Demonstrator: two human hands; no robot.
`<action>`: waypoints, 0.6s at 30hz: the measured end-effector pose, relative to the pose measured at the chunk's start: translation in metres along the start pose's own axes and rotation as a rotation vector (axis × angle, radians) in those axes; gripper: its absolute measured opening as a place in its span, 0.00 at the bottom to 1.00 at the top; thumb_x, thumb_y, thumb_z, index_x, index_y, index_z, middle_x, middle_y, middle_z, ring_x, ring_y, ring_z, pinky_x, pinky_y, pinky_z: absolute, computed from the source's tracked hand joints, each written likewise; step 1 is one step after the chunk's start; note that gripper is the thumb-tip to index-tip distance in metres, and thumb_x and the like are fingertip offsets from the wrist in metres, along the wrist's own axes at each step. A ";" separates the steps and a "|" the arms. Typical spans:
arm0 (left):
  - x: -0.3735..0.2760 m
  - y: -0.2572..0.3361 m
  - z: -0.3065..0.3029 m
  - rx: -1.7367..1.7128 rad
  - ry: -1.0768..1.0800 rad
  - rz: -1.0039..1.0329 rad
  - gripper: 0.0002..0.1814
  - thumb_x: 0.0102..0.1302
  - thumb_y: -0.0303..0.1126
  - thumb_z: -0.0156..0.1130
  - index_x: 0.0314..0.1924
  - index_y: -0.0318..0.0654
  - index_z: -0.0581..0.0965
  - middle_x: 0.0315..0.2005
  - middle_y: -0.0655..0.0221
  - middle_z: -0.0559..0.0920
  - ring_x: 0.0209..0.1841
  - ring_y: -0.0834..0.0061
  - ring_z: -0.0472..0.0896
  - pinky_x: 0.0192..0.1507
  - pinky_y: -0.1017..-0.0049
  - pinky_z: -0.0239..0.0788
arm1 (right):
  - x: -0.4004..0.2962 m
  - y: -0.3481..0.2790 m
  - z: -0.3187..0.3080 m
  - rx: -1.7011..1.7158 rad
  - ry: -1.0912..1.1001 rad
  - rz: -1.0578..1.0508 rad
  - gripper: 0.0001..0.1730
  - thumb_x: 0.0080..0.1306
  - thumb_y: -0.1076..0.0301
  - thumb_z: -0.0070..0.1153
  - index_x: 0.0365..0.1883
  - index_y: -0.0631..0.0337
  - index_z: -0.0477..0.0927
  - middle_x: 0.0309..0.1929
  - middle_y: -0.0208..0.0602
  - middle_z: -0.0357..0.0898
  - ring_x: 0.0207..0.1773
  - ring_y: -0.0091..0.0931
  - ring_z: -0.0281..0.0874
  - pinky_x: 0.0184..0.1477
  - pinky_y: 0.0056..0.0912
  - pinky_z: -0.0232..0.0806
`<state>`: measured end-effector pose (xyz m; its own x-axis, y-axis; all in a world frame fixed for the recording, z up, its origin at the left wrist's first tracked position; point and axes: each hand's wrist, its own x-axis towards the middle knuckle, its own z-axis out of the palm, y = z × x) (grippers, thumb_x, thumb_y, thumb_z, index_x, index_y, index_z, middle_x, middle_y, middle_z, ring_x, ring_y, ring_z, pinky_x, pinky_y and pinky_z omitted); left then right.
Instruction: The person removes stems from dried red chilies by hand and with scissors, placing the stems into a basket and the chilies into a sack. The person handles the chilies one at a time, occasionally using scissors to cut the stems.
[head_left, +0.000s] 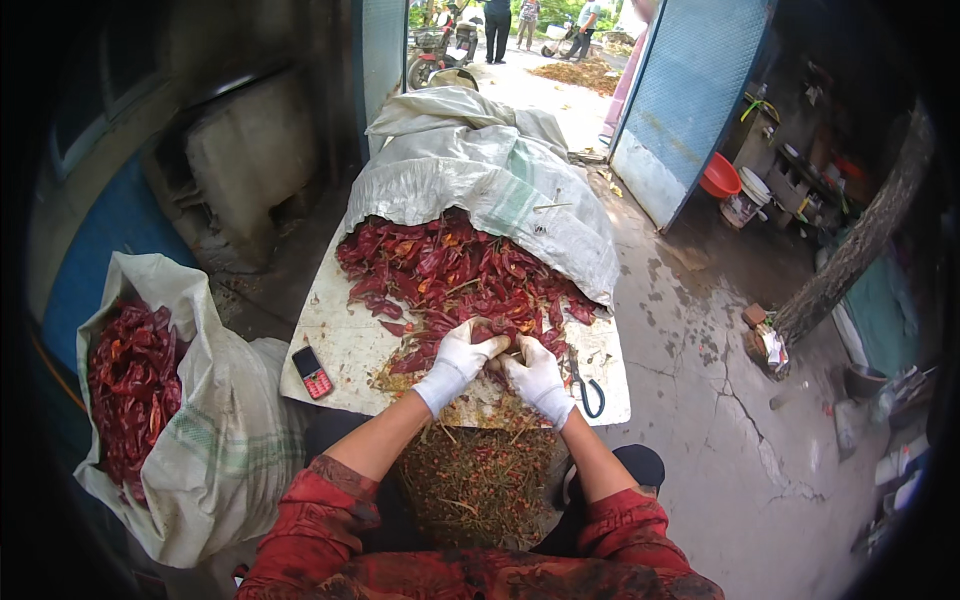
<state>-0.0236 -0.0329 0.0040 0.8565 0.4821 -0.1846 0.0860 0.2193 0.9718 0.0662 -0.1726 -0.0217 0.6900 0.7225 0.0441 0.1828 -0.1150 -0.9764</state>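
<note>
Both my hands wear white gloves and meet over the near part of a pale board table (322, 330). Between them is a dried red chili pepper (496, 331), pinched by the fingers of my left hand (463, 358) and my right hand (536, 377). My fingers partly cover it. Just beyond lies a heap of dried red chili peppers (442, 262), spilling from the mouth of a large white woven sack (480, 172) laid on the table. Black-handled scissors (589, 390) rest beside my right hand. Stem scraps and seeds lie under my wrists.
A red and black mobile phone (312, 373) lies at the table's left corner. An upright woven sack (225, 442) full of chilies stands at left. Stem debris (480, 480) covers the floor between my legs. Blue metal doors (675, 105) open onto a yard with people (498, 30) and a scooter (442, 49).
</note>
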 end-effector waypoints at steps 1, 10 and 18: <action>0.002 0.000 -0.004 -0.011 -0.003 -0.026 0.25 0.64 0.35 0.74 0.57 0.36 0.75 0.34 0.70 0.85 0.29 0.83 0.81 0.27 0.81 0.72 | -0.002 -0.007 -0.002 -0.014 0.063 -0.053 0.17 0.69 0.72 0.58 0.54 0.68 0.78 0.50 0.44 0.84 0.51 0.28 0.82 0.55 0.32 0.73; -0.003 -0.007 -0.006 0.576 -0.149 0.110 0.31 0.61 0.46 0.74 0.57 0.34 0.77 0.40 0.67 0.85 0.40 0.78 0.80 0.45 0.75 0.74 | -0.014 -0.040 -0.006 -0.066 0.232 -0.210 0.10 0.69 0.70 0.61 0.45 0.67 0.85 0.43 0.41 0.86 0.47 0.28 0.84 0.53 0.29 0.73; -0.044 0.032 -0.014 0.824 -0.335 0.063 0.49 0.56 0.62 0.73 0.66 0.29 0.72 0.50 0.47 0.84 0.49 0.61 0.84 0.53 0.68 0.73 | -0.033 -0.043 -0.006 -0.583 0.256 -0.681 0.08 0.72 0.70 0.58 0.36 0.66 0.82 0.28 0.29 0.80 0.34 0.21 0.80 0.34 0.28 0.70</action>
<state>-0.0657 -0.0347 0.0414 0.9646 0.1711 -0.2005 0.2621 -0.5408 0.7993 0.0398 -0.1958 0.0206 0.4255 0.5961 0.6809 0.8797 -0.0960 -0.4657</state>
